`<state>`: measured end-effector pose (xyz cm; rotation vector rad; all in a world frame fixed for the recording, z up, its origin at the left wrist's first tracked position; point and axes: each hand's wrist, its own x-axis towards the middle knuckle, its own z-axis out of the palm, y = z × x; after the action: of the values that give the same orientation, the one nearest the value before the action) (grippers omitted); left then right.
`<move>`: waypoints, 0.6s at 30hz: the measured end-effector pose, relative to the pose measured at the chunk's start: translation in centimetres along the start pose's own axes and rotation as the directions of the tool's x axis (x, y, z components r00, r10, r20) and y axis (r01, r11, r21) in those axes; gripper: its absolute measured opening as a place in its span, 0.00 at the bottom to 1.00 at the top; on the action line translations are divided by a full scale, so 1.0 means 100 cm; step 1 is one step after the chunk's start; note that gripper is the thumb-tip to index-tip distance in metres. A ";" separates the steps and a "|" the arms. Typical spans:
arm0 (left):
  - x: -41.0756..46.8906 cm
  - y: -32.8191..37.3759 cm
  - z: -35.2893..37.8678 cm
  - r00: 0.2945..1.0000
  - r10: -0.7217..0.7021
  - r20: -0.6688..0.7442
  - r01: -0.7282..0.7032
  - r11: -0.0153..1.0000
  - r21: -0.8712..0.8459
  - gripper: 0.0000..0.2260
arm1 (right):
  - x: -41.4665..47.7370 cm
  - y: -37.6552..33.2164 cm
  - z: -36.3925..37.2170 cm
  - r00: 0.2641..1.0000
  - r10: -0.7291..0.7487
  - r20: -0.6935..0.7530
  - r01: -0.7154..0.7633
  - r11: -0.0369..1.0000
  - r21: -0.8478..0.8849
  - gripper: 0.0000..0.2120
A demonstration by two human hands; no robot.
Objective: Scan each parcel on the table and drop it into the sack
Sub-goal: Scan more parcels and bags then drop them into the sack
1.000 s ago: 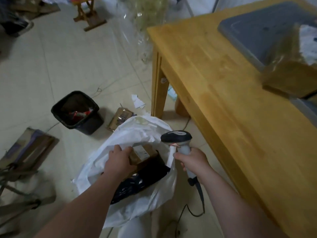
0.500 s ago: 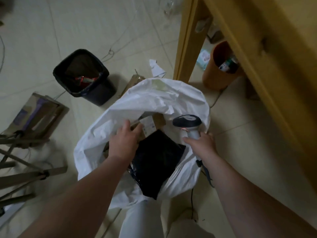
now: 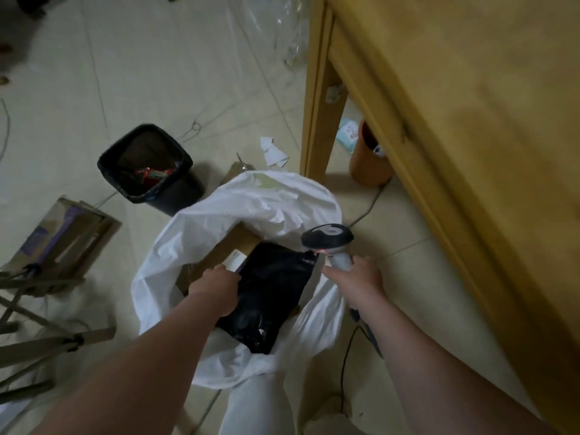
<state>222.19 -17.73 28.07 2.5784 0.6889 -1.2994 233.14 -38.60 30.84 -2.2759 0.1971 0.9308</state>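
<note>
- Left hand [image 3: 216, 285] reaches into the white sack [image 3: 251, 208]; its fingers are hidden, so I cannot tell its grip.
- Right hand [image 3: 357, 281] grips the scanner [image 3: 328, 237].
- In the sack lie a black parcel [image 3: 273, 287] and a cardboard parcel [image 3: 232, 246]; its label [image 3: 234, 260] is unreadable.
- Beyond stand a black bin [image 3: 147, 171] and the table [image 3: 455, 120].

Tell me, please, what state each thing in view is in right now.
Sack: on the floor, mouth open.
Cardboard parcel: inside the sack, label facing up.
Black parcel: lying in the sack mouth.
Scanner: upright, gripped by the right hand.
Left hand: inside the sack mouth, grip unclear.
Black bin: upright, open, rubbish inside.
</note>
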 end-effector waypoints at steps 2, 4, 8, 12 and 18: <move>-0.016 0.009 -0.023 0.998 0.041 -0.051 -0.043 0.998 -0.044 0.19 | -0.025 -0.013 -0.018 1.000 -0.020 0.001 0.020 0.999 0.049 0.12; -0.035 0.022 -0.049 0.987 0.075 -0.144 -0.091 0.990 -0.109 0.20 | -0.053 -0.026 -0.038 1.000 -0.030 -0.002 0.030 0.992 0.126 0.10; -0.085 0.057 -0.102 0.921 0.089 -0.380 -0.199 0.945 -0.261 0.13 | -0.113 -0.047 -0.083 0.998 -0.058 -0.025 0.063 0.962 0.267 0.12; -0.144 0.098 -0.153 0.830 0.171 -0.531 -0.366 0.885 -0.287 0.14 | -0.169 -0.058 -0.134 0.992 -0.075 -0.104 0.109 0.919 0.380 0.07; -0.230 0.176 -0.194 0.683 0.369 -0.630 -0.613 0.759 -0.219 0.13 | -0.239 -0.034 -0.210 0.949 -0.021 -0.314 0.176 0.864 0.472 0.10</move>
<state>232.62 -33.88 57.14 2.4871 0.2257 -0.1780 228.78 -51.69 59.74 -1.9043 0.3987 0.4071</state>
